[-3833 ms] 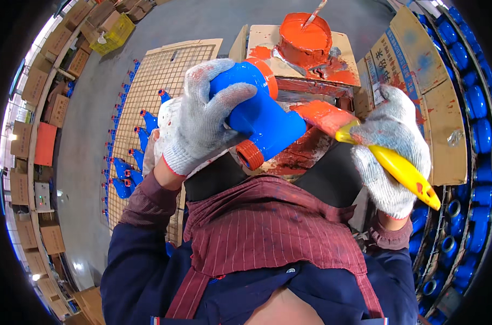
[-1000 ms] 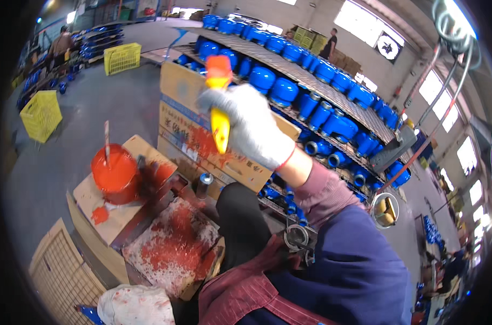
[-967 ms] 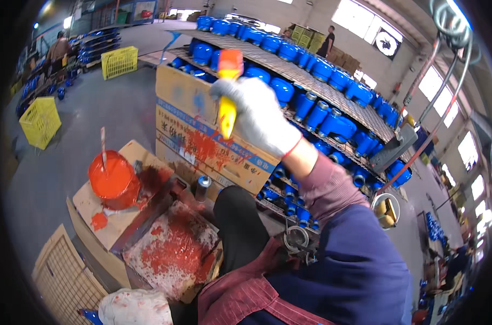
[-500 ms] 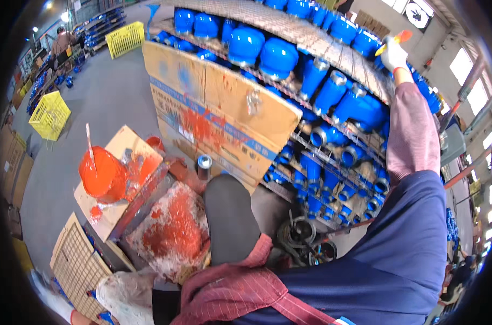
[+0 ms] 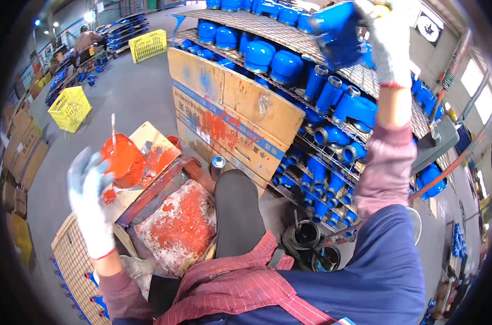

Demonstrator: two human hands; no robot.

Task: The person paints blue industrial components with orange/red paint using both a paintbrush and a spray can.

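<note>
My right hand [image 5: 389,46], in a white knit glove, is raised at the upper right with its fingers closed on a large blue pipe fitting [image 5: 337,33]. The fitting is tilted and slightly blurred in front of the upper shelf. A small yellow patch shows at the fingers; what it is I cannot make out. On the left, my left hand [image 5: 89,197] is gloved too, held up with fingers apart and nothing in them. Beyond its fingertips stands a bucket of orange-red paint [image 5: 128,162] with a stick in it. A paint-caked pad [image 5: 178,222] lies near my knee.
A wire rack [image 5: 289,27] full of blue fittings stands ahead, partly screened by a paint-splashed cardboard sheet [image 5: 235,116]. A can [image 5: 218,164] stands by my knee. Dark pots [image 5: 304,234] sit below the rack. Yellow crates [image 5: 70,110] and a person [image 5: 87,40] are farther left.
My right hand has come nearer from the shelf, now with a blue fitting in it. My left hand has risen from the lower left edge to beside the paint bucket. The view has shifted slightly.
</note>
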